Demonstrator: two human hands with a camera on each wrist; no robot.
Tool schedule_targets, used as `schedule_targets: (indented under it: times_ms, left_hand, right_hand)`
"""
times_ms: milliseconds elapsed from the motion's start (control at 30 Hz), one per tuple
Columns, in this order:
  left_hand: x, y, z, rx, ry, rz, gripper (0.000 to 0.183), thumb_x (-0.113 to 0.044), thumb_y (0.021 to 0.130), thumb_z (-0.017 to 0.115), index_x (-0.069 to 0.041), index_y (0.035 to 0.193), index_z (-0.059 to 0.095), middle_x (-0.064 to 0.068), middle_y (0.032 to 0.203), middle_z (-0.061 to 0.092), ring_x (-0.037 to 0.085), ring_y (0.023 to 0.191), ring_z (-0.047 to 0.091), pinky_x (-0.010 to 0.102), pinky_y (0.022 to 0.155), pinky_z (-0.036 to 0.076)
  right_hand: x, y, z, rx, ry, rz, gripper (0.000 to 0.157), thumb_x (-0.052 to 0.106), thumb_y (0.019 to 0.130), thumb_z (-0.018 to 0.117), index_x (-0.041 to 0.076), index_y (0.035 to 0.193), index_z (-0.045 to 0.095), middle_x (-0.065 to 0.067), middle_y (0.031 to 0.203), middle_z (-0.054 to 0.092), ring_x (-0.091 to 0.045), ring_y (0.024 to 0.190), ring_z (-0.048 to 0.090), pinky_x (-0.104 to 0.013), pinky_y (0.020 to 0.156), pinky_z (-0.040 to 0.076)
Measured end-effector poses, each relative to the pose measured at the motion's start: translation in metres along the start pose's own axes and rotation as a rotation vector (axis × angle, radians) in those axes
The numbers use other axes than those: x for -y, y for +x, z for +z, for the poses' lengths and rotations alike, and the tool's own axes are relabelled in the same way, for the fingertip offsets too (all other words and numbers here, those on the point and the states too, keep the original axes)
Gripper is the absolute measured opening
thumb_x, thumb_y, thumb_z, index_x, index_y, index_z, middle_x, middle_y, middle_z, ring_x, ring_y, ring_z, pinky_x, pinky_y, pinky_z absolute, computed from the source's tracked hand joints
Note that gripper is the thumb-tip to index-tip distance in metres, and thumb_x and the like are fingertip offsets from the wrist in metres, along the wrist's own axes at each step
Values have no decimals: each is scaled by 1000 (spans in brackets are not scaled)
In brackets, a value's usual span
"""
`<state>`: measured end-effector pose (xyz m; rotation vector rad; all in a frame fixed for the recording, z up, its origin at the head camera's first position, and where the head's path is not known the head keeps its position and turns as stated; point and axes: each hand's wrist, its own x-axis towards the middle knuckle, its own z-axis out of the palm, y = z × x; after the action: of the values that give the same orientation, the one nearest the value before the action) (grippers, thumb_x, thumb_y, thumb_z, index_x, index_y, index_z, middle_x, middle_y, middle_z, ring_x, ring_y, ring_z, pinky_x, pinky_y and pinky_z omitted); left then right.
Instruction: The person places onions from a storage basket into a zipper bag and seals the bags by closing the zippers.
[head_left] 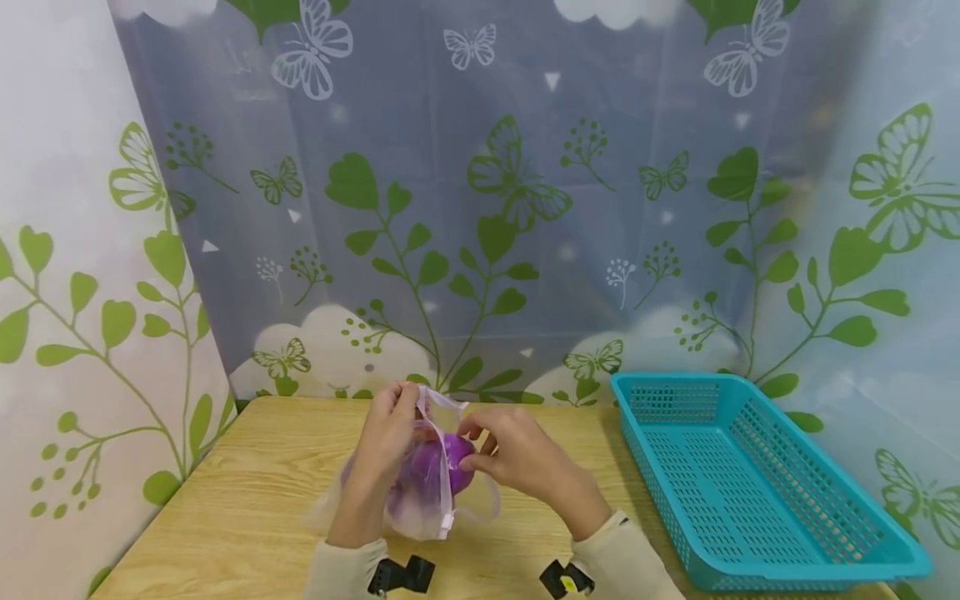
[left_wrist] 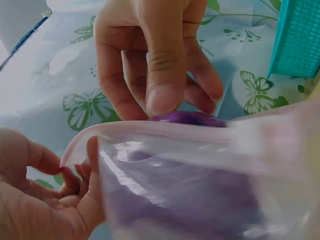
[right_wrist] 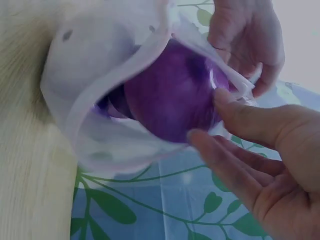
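Observation:
My left hand pinches the rim of a see-through mesh bag with pale pink edging, holding its mouth open. At that mouth sits a shiny, round purple ball, partly inside the bag. The thumb and fingertips of my right hand pinch the side of this ball. More purple shows through the bag wall, deeper inside. In the left wrist view, the right hand reaches down over the rim, with only the ball's top visible above the edge.
A turquoise plastic basket with slotted sides stands at the right of the wooden table. Behind the table hangs a blue-grey sheet printed with leaves and butterflies. Black straps sit on both sleeves.

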<state>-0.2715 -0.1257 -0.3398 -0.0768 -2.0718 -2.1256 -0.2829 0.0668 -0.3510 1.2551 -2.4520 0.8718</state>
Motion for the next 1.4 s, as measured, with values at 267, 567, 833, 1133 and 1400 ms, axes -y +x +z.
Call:
schedule_targets:
  times_ms: [267,567,833,1133,1400]
  left_hand:
    - [0,-1,-1,90,30,8,23,-11,108,38,3,97,51,2,77,51,12,63,53,19,55,53]
    - [0,-1,-4,161,60,28,19,-9,108,38,0,95,50,-1,71,44,11,59,48,19,56,51]
    - [-1,0,-9,158,45,39,20,-9,108,37,2,97,50,0,76,44,10,67,46,19,56,46]
    - [-3,0,-7,148,9,34,22,-9,109,37,5,101,51,0,78,48,10,68,51,21,56,51]
    - [-7,-2,-10,158,44,28,23,-12,110,39,6,106,53,0,79,51,10,69,54,20,58,51]
  right_hand:
    - [2,2,11,-123,-135,92,75,20,72,93,8,135,53,-8,109,56,-16,77,53,-19,62,49]
    - [-3,6,15,-130,-254,83,88,28,69,95,15,144,51,-6,117,57,-15,92,55,-27,71,53]
    - [-8,5,10,-79,-158,61,58,13,86,83,10,139,58,-7,121,64,-22,102,65,-33,84,61]
    - [-12,8,1,-41,-17,40,23,3,95,71,2,117,69,-13,108,73,-21,78,74,-13,65,58]
    - [-5,16,-11,-109,-42,15,7,6,97,68,5,92,73,-8,80,75,-5,58,67,-9,53,52]
